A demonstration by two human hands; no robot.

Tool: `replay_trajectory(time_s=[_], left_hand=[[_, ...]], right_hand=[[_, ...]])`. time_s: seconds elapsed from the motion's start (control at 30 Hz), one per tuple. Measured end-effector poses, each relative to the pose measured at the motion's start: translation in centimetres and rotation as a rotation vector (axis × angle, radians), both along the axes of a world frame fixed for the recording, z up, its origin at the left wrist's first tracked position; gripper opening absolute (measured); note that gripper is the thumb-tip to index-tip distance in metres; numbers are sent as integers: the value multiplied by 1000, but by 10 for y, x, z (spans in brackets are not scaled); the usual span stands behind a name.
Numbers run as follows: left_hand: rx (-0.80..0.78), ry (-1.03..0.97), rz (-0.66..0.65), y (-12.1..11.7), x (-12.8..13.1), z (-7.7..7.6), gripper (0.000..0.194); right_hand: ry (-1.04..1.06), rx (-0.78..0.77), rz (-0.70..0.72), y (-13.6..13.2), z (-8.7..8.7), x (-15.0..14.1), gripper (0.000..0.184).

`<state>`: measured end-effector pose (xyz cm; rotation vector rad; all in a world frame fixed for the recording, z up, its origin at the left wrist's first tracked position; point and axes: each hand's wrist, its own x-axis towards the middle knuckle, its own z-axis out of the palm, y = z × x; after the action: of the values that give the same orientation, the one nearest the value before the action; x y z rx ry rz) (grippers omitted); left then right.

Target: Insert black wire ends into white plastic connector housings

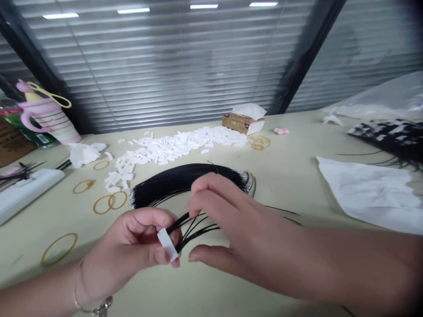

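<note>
My left hand (132, 246) pinches a small white connector (168, 245) between thumb and fingers. Several thin black wires (198, 230) run out of its right side, fanned apart. Over these wires hovers my right hand (228, 215), its thumb well apart from the bent fingers. The fingertips lie at or just behind the wires; whether they touch them is hard to see. Behind both hands a thick bundle of black wires (172, 180) with silvery ends lies on the table, partly covered by my right hand.
Loose white connectors (172, 145) are heaped along the back, beside a small cardboard box (243, 121). Rubber bands (109, 203) lie at left, near a white case (29, 193) and a pink-striped cup (53, 119). White paper (366, 193) and connector-ended wires (393, 136) occupy the right.
</note>
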<state>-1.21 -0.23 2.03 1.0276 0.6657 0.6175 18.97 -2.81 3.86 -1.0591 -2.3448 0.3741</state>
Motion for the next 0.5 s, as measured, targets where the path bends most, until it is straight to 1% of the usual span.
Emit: replay_trajectory(time_s=[0.03, 0.07, 0.13, 0.2, 0.23, 0.3, 0.37, 0.43, 0.5], left_hand=[[-1, -14, -11, 0, -2, 3, 15], [2, -29, -21, 0, -5, 6, 17], [23, -79, -35, -1, -9, 13, 18], [58, -174, -24, 0, -10, 18, 16], [69, -228, -9, 1, -11, 21, 17], [59, -308, 45, 3, -11, 26, 20], [23, -357, 105, 5, -11, 30, 18], [2, -396, 136, 6, -12, 32, 13], [2, -411, 141, 7, -12, 32, 10]], right_hand=[[-38, 42, -19, 2, 2, 1, 32], [-72, 52, -13, 5, 5, 2, 32], [-131, 10, 31, 12, 11, 5, 18], [-149, 11, 30, 20, 18, 11, 12], [-147, 56, 17, 23, 23, 15, 11], [-159, 197, -28, 27, 34, 27, 11], [-230, 322, -93, 28, 47, 40, 13], [-323, 374, -179, 25, 60, 52, 17], [-393, 348, -213, 18, 68, 61, 22]])
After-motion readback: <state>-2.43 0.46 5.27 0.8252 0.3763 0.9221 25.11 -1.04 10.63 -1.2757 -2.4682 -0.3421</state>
